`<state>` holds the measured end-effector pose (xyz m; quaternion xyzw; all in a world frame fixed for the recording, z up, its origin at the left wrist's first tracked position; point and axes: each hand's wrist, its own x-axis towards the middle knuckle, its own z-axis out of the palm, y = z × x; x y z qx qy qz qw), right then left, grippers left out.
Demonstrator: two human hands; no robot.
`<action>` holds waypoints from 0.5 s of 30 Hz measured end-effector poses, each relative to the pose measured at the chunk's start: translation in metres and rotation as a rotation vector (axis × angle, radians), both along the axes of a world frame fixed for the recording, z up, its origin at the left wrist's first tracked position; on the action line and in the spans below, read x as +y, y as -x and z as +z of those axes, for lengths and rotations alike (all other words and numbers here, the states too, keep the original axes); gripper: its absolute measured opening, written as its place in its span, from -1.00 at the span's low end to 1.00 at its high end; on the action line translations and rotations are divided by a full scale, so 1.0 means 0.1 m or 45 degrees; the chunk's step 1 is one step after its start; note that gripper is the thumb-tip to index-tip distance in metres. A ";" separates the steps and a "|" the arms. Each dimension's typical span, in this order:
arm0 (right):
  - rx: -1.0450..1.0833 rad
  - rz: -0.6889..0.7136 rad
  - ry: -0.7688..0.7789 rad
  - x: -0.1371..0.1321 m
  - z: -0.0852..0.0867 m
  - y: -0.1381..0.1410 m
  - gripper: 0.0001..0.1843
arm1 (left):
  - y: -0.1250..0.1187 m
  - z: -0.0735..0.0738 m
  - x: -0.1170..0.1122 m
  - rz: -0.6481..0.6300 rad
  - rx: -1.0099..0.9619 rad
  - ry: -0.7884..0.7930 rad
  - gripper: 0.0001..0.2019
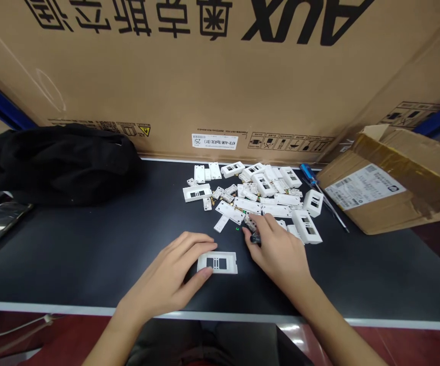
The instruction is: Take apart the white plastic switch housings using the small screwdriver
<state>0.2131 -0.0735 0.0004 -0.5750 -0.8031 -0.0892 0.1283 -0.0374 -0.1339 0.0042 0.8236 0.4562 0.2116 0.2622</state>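
Observation:
A white plastic frame plate (218,263) with rectangular cut-outs lies flat on the black table (90,254) near its front edge. My left hand (174,272) rests beside it, thumb and fingertips touching the plate's left end. My right hand (276,249) is just right of the plate, fingers curled round a small dark object (255,238) at the edge of a heap of white plastic parts (258,195).
A blue-handled screwdriver (315,183) lies right of the heap. An open cardboard box (391,178) sits at the right. A black bag (55,162) lies at the left. A large cardboard carton (220,71) stands along the back edge.

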 end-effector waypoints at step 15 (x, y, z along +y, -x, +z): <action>0.083 0.099 0.241 0.01 0.00 -0.12 -0.87 | -0.13 -0.09 0.04 0.216 0.205 -0.003 -0.50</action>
